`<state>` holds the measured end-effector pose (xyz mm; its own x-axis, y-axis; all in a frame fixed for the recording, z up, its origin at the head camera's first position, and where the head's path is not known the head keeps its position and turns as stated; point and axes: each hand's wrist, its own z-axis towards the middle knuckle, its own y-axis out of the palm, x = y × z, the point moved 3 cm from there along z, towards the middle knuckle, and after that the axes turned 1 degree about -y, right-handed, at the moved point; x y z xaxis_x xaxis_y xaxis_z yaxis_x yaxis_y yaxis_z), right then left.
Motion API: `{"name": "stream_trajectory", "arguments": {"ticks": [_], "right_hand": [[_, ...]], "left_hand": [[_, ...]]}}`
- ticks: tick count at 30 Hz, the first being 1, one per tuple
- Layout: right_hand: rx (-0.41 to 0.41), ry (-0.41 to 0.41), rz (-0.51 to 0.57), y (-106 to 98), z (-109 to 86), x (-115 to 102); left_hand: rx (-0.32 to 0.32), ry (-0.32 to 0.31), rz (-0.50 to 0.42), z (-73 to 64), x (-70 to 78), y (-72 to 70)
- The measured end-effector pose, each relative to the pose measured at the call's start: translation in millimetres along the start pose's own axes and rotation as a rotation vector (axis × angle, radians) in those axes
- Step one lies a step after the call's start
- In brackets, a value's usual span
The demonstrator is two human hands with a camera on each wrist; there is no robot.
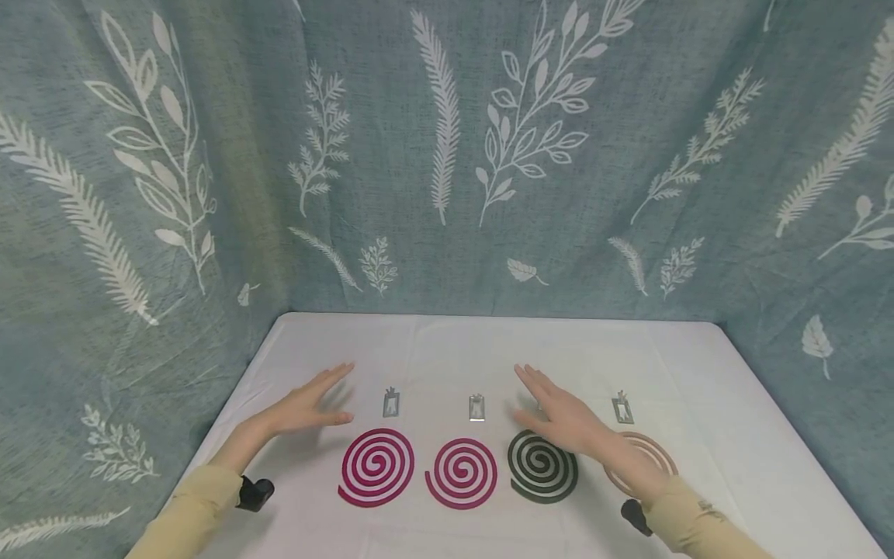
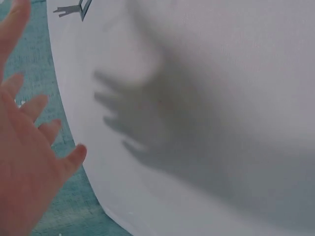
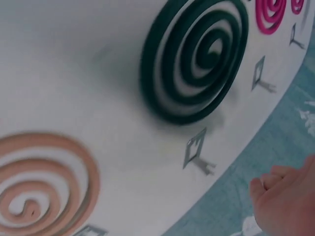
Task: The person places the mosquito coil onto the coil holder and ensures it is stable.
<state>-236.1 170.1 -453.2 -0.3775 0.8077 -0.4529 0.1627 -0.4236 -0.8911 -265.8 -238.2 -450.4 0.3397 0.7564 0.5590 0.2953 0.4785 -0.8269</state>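
My left hand (image 1: 303, 407) hovers over the left of the table, fingers spread, holding nothing. It is beside a magenta mosquito coil (image 1: 377, 464) and a small metal coil stand (image 1: 397, 404). A second magenta coil (image 1: 462, 469) lies to the right, with another metal stand (image 1: 477, 419) behind it. Empty as well, my right hand (image 1: 562, 415) extends above the far edge of a dark green coil (image 1: 541, 464), fingers stretched forward. My right forearm partly covers a tan coil (image 1: 639, 435); behind that coil lies a stand (image 1: 625, 421). One more stand (image 3: 187, 153) appears near the green coil in the right wrist view.
A white cloth covers the table (image 1: 433, 349), whose far corners are rounded. Blue-green fabric (image 1: 391, 155) with white leaf prints hangs behind and at the sides. The coils lie in a row nearer me, the stands in a row farther off.
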Motion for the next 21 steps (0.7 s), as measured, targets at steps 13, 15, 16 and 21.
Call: {"name": "stream_trajectory", "arguments": {"ticks": [13, 15, 16, 21], "right_hand": [[-0.012, -0.089, 0.197, 36.4, 12.5, -33.5], [-0.031, -0.103, 0.224, 41.8, 15.6, -37.4], [-0.043, -0.105, 0.236, 44.2, 16.8, -39.5], [-0.097, -0.109, 0.237, 56.0, 22.2, -50.6]], "left_hand": [[-0.181, 0.098, -0.15, 0.2, -9.4, 16.9], [-0.209, 0.108, -0.165, 1.3, -8.7, 18.7], [-0.224, 0.106, -0.177, 1.6, -8.4, 19.7], [-0.304, 0.107, -0.237, 1.1, -10.1, 24.3]]}}
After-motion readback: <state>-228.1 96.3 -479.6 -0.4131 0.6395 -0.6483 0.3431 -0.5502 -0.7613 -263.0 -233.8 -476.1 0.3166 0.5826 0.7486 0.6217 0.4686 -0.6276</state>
